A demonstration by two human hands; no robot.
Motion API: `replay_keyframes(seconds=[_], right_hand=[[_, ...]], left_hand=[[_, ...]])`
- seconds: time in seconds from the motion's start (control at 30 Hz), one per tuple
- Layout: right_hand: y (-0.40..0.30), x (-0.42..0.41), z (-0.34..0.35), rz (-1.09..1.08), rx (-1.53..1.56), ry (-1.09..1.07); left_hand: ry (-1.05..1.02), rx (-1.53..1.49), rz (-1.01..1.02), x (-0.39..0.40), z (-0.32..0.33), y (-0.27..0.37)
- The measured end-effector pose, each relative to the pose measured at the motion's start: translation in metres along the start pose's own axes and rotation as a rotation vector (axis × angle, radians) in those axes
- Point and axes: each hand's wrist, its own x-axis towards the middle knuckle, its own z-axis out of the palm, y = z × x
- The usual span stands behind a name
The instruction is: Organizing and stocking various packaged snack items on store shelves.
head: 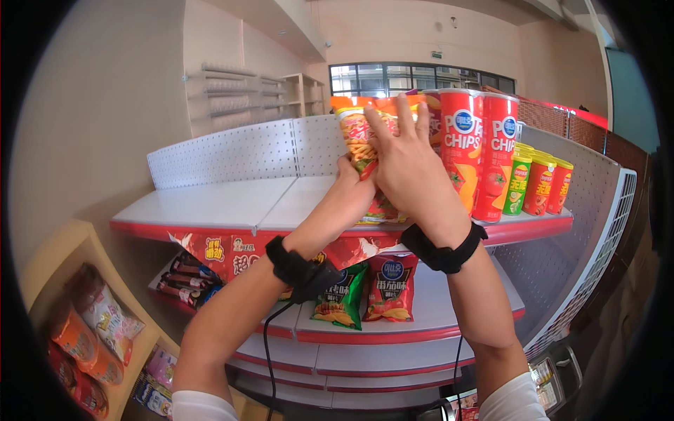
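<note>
On the top shelf, at the left end of the chip cans, an orange and yellow snack bag [358, 136] stands upright. My left hand [354, 187] grips its lower left side, the fingertips hidden behind my right hand. My right hand [413, 163] lies over the front of the bag with fingers spread upward, covering much of it; the thumb is mostly out of sight. Just right of this hand are tall red potato chip cans [462, 137], and another tall red can [497, 158] is beside them. Both wrists wear black straps.
Short green [518, 184] and red [539, 187] chip cans fill the top shelf's right end. Below, a green chip bag [342, 300] and a red chip bag [390, 289] stand under a hanging red banner [210, 250]. A wooden rack [79, 237] with snacks is at left. Black cables hang from the straps.
</note>
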Motion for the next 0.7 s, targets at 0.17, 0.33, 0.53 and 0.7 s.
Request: replay_keyframes(seconds=[0.17,0.33,0.53,0.7], right_hand=[[0.015,0.008,0.006,-0.102,-0.081,-0.118],[0.006,0.005,-0.001,-0.060,-0.084,-0.086],[-0.017,-0.002,-0.026,-0.002,-0.094,0.139],[-0.033,-0.093,-0.080,-0.209,0.444,0.033]], left_hand=[[-0.016,-0.012,-0.100,0.005,0.003,0.011],[-0.024,0.094,-0.188,-0.012,-0.009,0.026],[0.170,0.466,0.135,-0.049,-0.032,0.027],[0.405,0.532,0.667,-0.137,-0.059,0.008]])
